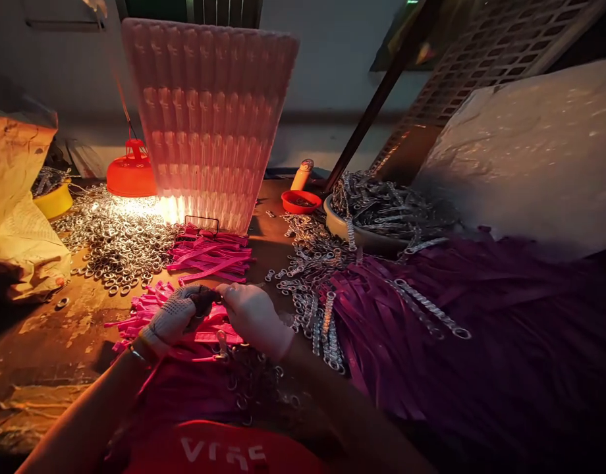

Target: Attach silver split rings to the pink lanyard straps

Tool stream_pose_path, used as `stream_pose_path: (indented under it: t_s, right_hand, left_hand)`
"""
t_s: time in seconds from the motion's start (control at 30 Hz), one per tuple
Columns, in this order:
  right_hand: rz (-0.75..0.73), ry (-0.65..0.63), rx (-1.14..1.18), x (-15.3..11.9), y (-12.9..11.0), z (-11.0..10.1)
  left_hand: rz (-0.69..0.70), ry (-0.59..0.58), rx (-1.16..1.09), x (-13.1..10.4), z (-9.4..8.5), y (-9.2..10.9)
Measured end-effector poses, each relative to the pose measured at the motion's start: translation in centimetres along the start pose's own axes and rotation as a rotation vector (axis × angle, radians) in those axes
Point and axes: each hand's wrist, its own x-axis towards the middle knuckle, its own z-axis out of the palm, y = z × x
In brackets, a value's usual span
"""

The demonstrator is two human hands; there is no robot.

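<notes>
My left hand (177, 317), in a dotted glove with dark fingertips, is closed over a pile of pink straps (147, 306). Close beside it, my right hand (253, 315) wears a pale glove and has its fingers pinched together. The fingertips of both hands meet, and whatever lies between them is too small to make out. Just below the hands, a pink strap with a metal clasp (222, 343) lies across darker straps. Another bundle of magenta straps (211, 253) sits beyond the hands.
Metal rings (122, 243) are heaped under a red lamp (131, 172) at left. A ribbed plastic panel (209, 118) stands behind. Rightward are a red dish (301, 202), a basin (337, 222) of metal chains, loose chain pieces (327, 322) and many purple straps (412, 329).
</notes>
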Motion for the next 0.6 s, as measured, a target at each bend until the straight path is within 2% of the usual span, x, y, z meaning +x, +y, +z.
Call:
stream_pose_path:
  t_s: [0.17,0.23,0.33,0.43,0.5,0.6]
  right_hand:
    - [-0.009,-0.046,-0.153,-0.3,-0.6,0.8]
    - [0.046,-0.051,-0.128,-0.3,-0.8,1.0]
    - [0.127,-0.111,-0.076,-0.2,-1.0,0.4]
    - [0.169,-0.282,-0.090,0.1,-1.3,-0.7]
    - [0.207,-0.386,-0.153,0.3,-1.5,-1.1]
    - [0.204,-0.460,-0.270,0.2,-1.7,-1.0]
  left_hand:
    - [0.187,-0.003,0.548,0.5,-0.1,-0.5]
    - [0.193,-0.030,0.630,0.7,-0.2,-0.8]
    - [0.128,-0.039,0.432,0.7,-0.4,-1.2]
    - [0.065,0.015,0.241,0.3,-0.3,-1.5]
    - [0.079,0.026,0.242,0.0,-0.1,-1.8]
    - [0.136,0.007,0.291,-0.1,0.3,-2.3]
